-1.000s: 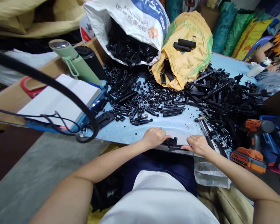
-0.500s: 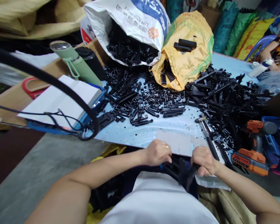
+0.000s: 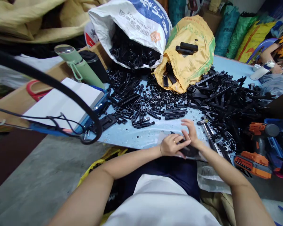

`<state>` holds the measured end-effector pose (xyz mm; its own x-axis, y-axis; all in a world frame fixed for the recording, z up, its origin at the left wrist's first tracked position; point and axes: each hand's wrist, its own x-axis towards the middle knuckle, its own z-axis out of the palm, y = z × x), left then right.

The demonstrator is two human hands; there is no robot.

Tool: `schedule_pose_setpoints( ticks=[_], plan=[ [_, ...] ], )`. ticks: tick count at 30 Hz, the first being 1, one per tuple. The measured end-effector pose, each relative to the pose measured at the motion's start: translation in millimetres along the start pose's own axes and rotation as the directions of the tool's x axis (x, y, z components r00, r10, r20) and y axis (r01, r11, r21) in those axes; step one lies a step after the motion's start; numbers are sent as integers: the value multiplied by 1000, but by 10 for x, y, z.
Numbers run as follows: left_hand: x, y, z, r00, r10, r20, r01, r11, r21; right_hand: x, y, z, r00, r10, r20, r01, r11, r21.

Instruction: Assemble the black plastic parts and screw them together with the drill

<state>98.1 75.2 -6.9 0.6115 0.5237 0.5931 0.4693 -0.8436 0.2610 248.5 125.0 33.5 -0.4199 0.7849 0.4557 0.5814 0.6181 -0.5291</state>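
My left hand (image 3: 171, 145) and my right hand (image 3: 190, 131) meet at the near edge of the light blue table (image 3: 141, 135). Between them lies a black plastic part (image 3: 188, 151), partly hidden under my fingers. The left hand's fingers curl and pinch at it. The fingers of the right hand are stretched out over the same spot, touching the left hand's fingertips. Just beyond my hands, loose black plastic strips (image 3: 143, 110) are scattered over the table.
A big heap of black parts (image 3: 228, 100) fills the right side. A white sack (image 3: 136, 28) and a yellow sack (image 3: 191, 53) spill parts at the back. An orange cordless drill (image 3: 254, 153) and a screwdriver (image 3: 206, 128) lie right; a green bottle (image 3: 80, 67) and white box (image 3: 61, 100) left.
My hands came up from my lap below the table edge, moved back onto the table and drew close together over the black part.
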Motion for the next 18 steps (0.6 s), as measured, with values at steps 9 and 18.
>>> schedule_pose_setpoints(
  ticks=[9,18],
  plan=[
    [510,-816,-133,881,-437,184,332,846,417,1430,1141,-711,811,518,273,-121,604,-788],
    [-58,-1620,-1271,333,-906,-260,864,183,469,1500,1427,-761,786,520,333,-87,627,-774]
  ],
)
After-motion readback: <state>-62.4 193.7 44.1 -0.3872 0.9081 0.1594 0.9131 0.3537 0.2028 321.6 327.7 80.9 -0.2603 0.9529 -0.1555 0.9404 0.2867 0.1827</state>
